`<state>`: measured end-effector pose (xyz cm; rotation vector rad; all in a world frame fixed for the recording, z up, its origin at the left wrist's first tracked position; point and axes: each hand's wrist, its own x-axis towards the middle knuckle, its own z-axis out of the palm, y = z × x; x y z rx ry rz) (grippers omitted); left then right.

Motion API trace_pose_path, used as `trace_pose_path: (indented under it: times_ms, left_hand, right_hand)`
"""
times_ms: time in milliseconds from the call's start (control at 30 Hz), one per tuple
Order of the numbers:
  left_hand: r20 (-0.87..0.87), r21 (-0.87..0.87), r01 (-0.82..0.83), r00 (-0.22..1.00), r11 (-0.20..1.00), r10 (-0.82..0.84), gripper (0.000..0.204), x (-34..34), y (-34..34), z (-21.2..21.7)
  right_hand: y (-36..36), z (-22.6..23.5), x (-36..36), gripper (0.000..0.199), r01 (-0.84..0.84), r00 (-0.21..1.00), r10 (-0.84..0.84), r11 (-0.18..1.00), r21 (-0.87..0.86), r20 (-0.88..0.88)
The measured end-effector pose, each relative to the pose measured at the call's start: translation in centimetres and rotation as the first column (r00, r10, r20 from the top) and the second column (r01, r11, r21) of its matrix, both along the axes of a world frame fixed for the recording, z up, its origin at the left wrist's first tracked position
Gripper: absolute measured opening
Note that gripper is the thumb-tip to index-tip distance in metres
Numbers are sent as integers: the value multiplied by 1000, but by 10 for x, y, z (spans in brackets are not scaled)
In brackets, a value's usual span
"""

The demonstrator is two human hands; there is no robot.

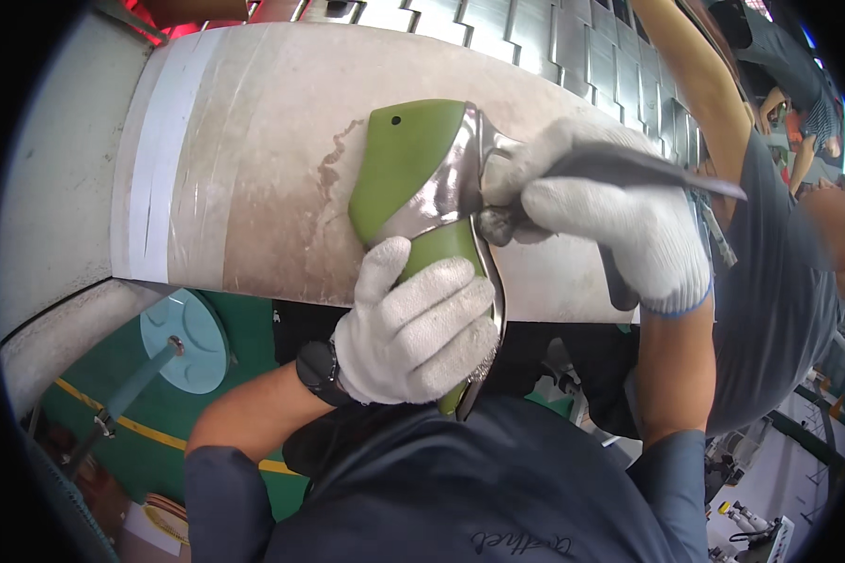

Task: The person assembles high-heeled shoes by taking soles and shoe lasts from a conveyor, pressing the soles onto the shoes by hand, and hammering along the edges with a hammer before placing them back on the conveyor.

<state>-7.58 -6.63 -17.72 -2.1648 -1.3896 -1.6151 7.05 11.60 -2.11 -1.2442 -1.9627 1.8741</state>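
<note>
A green shoe last (404,164) lies on the pale covered surface in front of me, with a shiny metallic-brown shoe upper (446,183) stretched around it. My left hand (418,324), in a white knit glove, wraps over the lower part of the last and presses it down. My right hand (610,206), also gloved, is closed around what looks like dark pincers (620,169). Their rounded grey head (495,226) touches the upper's right edge, while the handles spread apart at the far side of the hand. The jaws are mostly hidden behind my fingers.
The pale surface (263,150) has a whitish band on its left and brown stains. Overlapping metal plates (498,33) run behind it. A co-worker (770,281) stands close on the right. Below left are a light-blue disc (192,342) and a green floor (253,403).
</note>
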Motion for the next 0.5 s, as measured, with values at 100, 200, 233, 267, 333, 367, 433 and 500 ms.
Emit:
trace_pose_path:
  times_ms: [100, 200, 233, 267, 333, 367, 433, 500]
  left_hand:
    - [-127, -19, -8, 992, 1000, 6, 56, -5, -1, 2]
    - [-192, -32, -25, 981, 999, 18, 59, -10, -3, 0]
    - [-202, -27, -20, 979, 999, 14, 60, -12, -4, -3]
    - [-211, -22, -19, 977, 1000, 14, 60, -13, -3, -5]
    - [-188, 17, -15, 982, 1000, 18, 61, -10, 0, -5]
    - [-198, 11, -16, 980, 1000, 18, 62, -11, 0, -5]
    - [-199, 3, -21, 980, 1000, 21, 64, -12, -2, -3]
    - [-199, 17, -29, 979, 999, 32, 69, -12, -1, -6]
  right_hand:
    - [-7, -3, 0, 20, 19, 997, -22, 999, -32, -78]
    - [-33, -18, 6, 20, 213, 948, -228, 973, -92, -222]
    - [-40, -12, 10, 20, 270, 959, -278, 956, -116, -56]
    - [-43, -7, 16, 21, 331, 942, -317, 935, -130, 113]
    - [-62, -37, 38, 27, 337, 903, -367, 928, -160, -224]
    - [-73, -31, 42, 28, 322, 911, -325, 945, -53, -256]
    - [-97, -9, 54, 31, 318, 909, -276, 943, 93, -311]
    - [-114, -5, 63, 40, 374, 826, -231, 907, 193, -515]
